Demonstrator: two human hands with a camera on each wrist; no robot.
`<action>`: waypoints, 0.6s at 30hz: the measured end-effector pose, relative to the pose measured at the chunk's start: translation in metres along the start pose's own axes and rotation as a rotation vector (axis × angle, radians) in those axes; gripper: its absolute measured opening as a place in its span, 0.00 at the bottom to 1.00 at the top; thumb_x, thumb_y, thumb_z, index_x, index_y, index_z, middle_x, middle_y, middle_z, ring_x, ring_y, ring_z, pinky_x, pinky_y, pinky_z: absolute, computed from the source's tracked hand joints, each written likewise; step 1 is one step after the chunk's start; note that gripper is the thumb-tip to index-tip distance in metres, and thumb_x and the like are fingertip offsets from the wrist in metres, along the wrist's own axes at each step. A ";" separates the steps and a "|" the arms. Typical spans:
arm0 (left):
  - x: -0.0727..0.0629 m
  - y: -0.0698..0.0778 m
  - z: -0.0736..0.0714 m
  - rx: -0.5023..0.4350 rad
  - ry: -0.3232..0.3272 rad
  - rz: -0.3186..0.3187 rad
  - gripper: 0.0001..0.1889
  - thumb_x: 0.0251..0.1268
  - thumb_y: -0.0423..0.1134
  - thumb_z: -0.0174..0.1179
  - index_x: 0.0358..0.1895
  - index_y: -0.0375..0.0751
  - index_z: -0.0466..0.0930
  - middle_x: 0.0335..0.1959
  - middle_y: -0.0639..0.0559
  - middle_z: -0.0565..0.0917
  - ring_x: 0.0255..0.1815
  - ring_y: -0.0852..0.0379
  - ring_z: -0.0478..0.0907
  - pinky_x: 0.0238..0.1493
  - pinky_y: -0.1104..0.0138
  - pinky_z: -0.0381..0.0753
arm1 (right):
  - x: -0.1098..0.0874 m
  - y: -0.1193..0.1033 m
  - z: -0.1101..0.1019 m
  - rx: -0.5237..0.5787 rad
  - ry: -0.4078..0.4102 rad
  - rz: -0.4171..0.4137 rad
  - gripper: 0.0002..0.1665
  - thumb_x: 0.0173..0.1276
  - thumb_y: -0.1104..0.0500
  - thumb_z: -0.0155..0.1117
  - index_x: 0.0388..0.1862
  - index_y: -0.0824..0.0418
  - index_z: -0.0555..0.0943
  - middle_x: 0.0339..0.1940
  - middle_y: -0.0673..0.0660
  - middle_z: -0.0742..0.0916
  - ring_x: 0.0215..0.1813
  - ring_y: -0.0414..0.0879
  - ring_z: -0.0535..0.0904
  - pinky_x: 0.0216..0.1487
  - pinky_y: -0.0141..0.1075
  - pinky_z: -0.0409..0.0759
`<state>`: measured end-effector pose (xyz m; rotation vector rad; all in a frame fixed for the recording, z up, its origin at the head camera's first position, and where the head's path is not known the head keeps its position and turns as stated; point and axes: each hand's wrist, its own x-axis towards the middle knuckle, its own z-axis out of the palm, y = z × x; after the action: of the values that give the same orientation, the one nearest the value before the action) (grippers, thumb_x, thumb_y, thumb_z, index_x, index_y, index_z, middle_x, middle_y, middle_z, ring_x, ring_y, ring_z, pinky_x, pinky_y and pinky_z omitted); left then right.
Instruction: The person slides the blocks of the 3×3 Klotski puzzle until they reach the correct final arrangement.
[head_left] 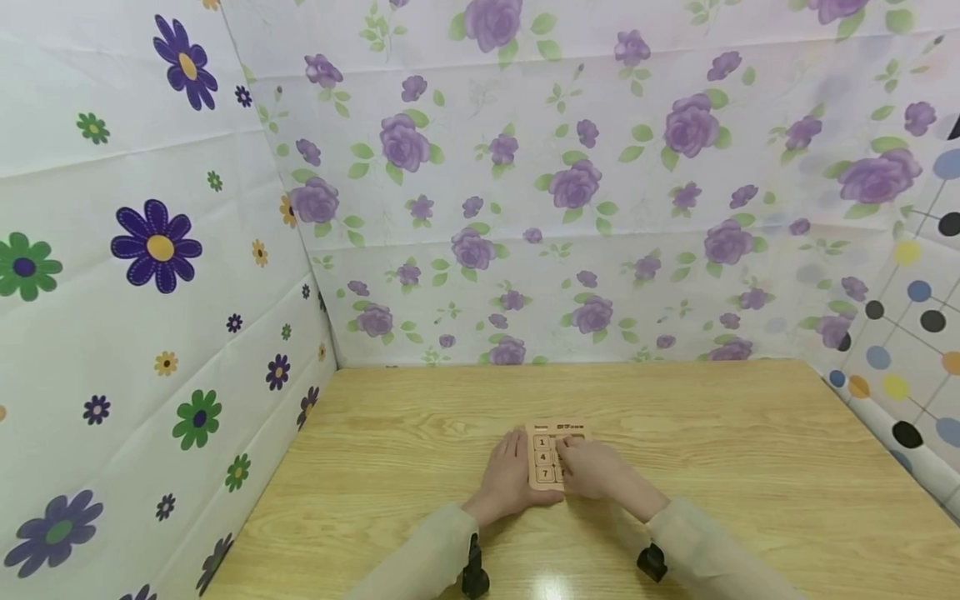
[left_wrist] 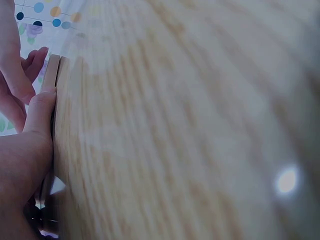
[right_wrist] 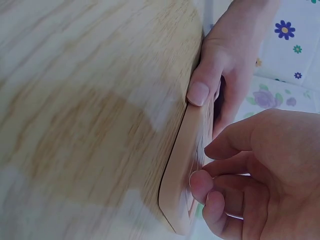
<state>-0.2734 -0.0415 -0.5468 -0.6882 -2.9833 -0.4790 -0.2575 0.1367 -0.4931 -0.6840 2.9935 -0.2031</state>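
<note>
A light wooden number slide puzzle lies flat on the table. Tiles 1, 4 and 7 show in its left column; the right hand covers much of the others. My left hand braces the board, straight fingers along its left side and thumb along its near edge. In the right wrist view, the left thumb presses that edge near a corner. My right hand is over the board's right part with loosely bent fingers, and its fingertips are at the tile face.
The wood-grain table stretches out around the puzzle. A flowered cloth hangs behind it, with more patterned cloth at the left and right. Dark wrist devices sit below both sleeves.
</note>
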 end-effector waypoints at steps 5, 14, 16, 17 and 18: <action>0.000 0.000 0.001 0.011 0.007 0.004 0.65 0.45 0.74 0.63 0.74 0.25 0.48 0.75 0.33 0.57 0.76 0.40 0.55 0.76 0.53 0.59 | 0.000 -0.004 -0.002 0.017 0.001 -0.009 0.30 0.69 0.55 0.59 0.66 0.70 0.71 0.64 0.67 0.78 0.58 0.60 0.79 0.55 0.50 0.82; -0.001 0.000 0.002 0.048 0.015 0.010 0.65 0.45 0.74 0.62 0.74 0.25 0.49 0.74 0.33 0.59 0.76 0.41 0.56 0.75 0.53 0.61 | 0.001 -0.009 0.002 -0.004 0.020 -0.007 0.28 0.68 0.56 0.61 0.64 0.68 0.74 0.59 0.64 0.81 0.54 0.56 0.82 0.47 0.47 0.85; -0.001 0.000 0.002 0.045 0.017 0.009 0.64 0.45 0.74 0.62 0.74 0.25 0.49 0.74 0.33 0.59 0.76 0.41 0.56 0.75 0.53 0.61 | 0.002 -0.009 0.001 0.003 0.017 -0.004 0.29 0.68 0.56 0.61 0.64 0.68 0.74 0.60 0.65 0.81 0.55 0.57 0.81 0.47 0.48 0.85; -0.001 0.000 0.001 0.043 0.018 0.007 0.64 0.45 0.74 0.62 0.74 0.25 0.49 0.74 0.33 0.59 0.76 0.41 0.56 0.75 0.53 0.61 | 0.002 -0.009 0.000 0.014 0.014 -0.003 0.29 0.68 0.56 0.61 0.64 0.69 0.74 0.60 0.65 0.80 0.56 0.58 0.81 0.49 0.48 0.85; -0.001 0.000 0.001 0.041 0.018 0.006 0.64 0.45 0.74 0.62 0.74 0.25 0.49 0.74 0.33 0.59 0.76 0.40 0.56 0.75 0.53 0.61 | 0.001 -0.009 -0.001 0.023 0.011 -0.004 0.29 0.68 0.57 0.61 0.64 0.69 0.73 0.61 0.65 0.80 0.57 0.59 0.80 0.50 0.49 0.84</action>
<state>-0.2726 -0.0416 -0.5481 -0.6854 -2.9648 -0.4203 -0.2551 0.1284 -0.4914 -0.6883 2.9953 -0.2416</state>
